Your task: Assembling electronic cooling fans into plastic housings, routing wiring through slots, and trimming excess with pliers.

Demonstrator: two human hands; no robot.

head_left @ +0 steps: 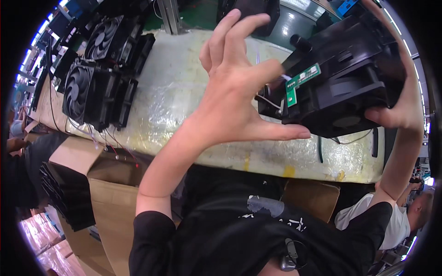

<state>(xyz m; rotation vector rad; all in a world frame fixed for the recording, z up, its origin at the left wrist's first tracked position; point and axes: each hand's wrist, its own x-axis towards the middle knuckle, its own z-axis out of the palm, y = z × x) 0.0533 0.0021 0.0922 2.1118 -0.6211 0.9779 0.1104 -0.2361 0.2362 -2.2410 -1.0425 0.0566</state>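
My right hand (399, 112) grips a black plastic housing (343, 94) by its right side, the thumb on its lower corner and the fingers reaching up along the far edge. A round opening and a short black stub show on the housing. On its left face sits a small green circuit board (301, 83) with white connectors, and thin wires run beside it. My left hand (232, 87) is at the housing's left side with its fingers spread. Its thumb stretches along the lower edge, and a bent finger is near the board; whether they touch cannot be made out.
Black fan units (85, 94) stand in a row at the left of the film-covered table (170, 78), wires hanging off its edge. Behind is a metal post (169, 16). An open cardboard box (113, 198) with black parts is below left. A person (384, 221) is at lower right.
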